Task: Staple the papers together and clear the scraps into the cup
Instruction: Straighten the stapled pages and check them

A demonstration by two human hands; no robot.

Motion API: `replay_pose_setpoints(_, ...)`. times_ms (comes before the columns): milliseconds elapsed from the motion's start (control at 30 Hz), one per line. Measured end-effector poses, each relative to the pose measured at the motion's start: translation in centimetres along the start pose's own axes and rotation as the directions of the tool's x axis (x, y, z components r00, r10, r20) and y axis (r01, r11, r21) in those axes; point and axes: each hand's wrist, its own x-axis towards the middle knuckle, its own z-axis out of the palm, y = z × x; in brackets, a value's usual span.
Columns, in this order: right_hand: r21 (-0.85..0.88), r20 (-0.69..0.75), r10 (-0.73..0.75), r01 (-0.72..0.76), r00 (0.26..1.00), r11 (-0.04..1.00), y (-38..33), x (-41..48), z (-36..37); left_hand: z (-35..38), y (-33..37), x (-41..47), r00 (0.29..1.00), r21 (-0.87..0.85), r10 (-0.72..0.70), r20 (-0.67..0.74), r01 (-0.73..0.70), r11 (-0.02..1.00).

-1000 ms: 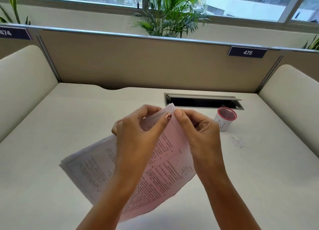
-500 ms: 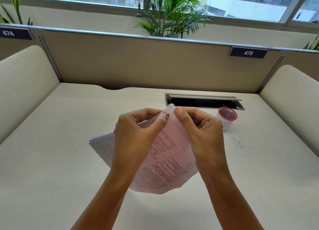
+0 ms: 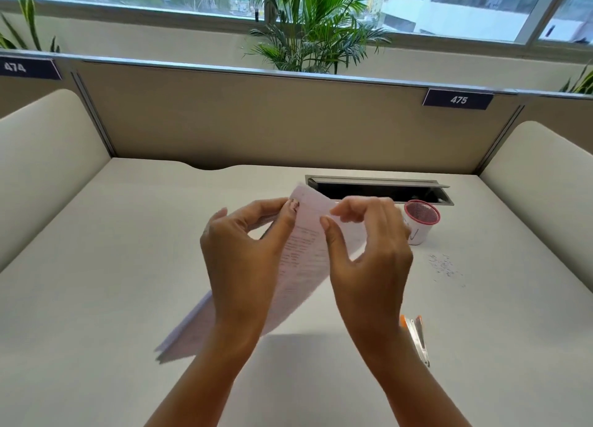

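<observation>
A stack of printed papers (image 3: 305,253), pink sheet on top, hangs tilted above the desk, blurred with motion. My left hand (image 3: 247,256) pinches its upper corner between thumb and fingers. My right hand (image 3: 369,250) is just right of the papers, thumb and fingers apart, holding nothing. A white cup with a red rim (image 3: 420,221) stands to the right, partly behind my right hand. Tiny paper scraps (image 3: 446,266) lie scattered on the desk in front of the cup. An orange and metal stapler (image 3: 417,336) lies on the desk by my right wrist.
The white desk (image 3: 96,282) is walled by a beige partition at the back and padded side panels left and right. An open cable slot (image 3: 378,191) sits in the desk behind the cup.
The papers have swung up from lying spread flat to hanging steeply from the top corner. My right hand has let go of that corner and opened. The stapler has come into view.
</observation>
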Motion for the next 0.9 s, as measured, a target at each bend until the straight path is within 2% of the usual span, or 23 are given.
replay_pose_setpoints(67,0.21,0.099,0.109,-0.128,0.989,0.969,-0.5,-0.6,0.1,0.2,0.0,-0.2,0.997,0.048,0.074,-0.037,-0.072,0.996)
replay_pose_setpoints(167,0.516,0.336,0.3,-0.441,0.893,0.735,-1.5,-0.9,0.2,0.9,-0.2,-0.8,0.978,0.045,0.206,-0.029,-0.205,0.978)
replay_pose_setpoints(233,0.584,0.387,0.359,-0.527,0.849,0.617,-1.7,-0.8,0.1,1.4,-0.7,-1.3,0.959,0.052,0.283,-0.019,-0.282,0.958)
replay_pose_setpoints(300,0.613,0.377,0.407,-0.554,0.832,0.564,-1.8,-0.6,0.0,1.8,-1.2,-1.6,0.933,0.092,0.359,-0.014,-0.356,0.93)
replay_pose_setpoints(367,0.613,0.33,0.445,-0.548,0.832,0.57,-1.5,-0.2,-0.1,2.0,-1.3,-1.8,0.915,0.12,0.403,-0.004,-0.399,0.909)
replay_pose_setpoints(433,0.602,0.306,0.451,-0.538,0.838,0.59,-0.9,0.2,-0.3,1.9,-1.2,-1.7,0.923,0.097,0.385,0.0,-0.383,0.918)
replay_pose_setpoints(533,0.586,0.34,0.443,-0.555,0.83,0.59,-0.3,0.8,-0.6,1.4,-1.1,-0.8,0.953,0.056,0.304,0.002,-0.304,0.951)
replay_pose_setpoints(733,0.559,0.38,0.434,-0.576,0.817,0.596,0.1,1.6,-0.9,0.6,-0.2,2.1,0.969,0.041,0.111,0.221,-0.123,0.992)
replay_pose_setpoints(900,0.521,0.45,0.405,-0.603,0.796,0.604,0.2,1.7,-1.6,0.0,-0.3,2.7,0.973,0.067,0.06,0.224,-0.077,0.995)
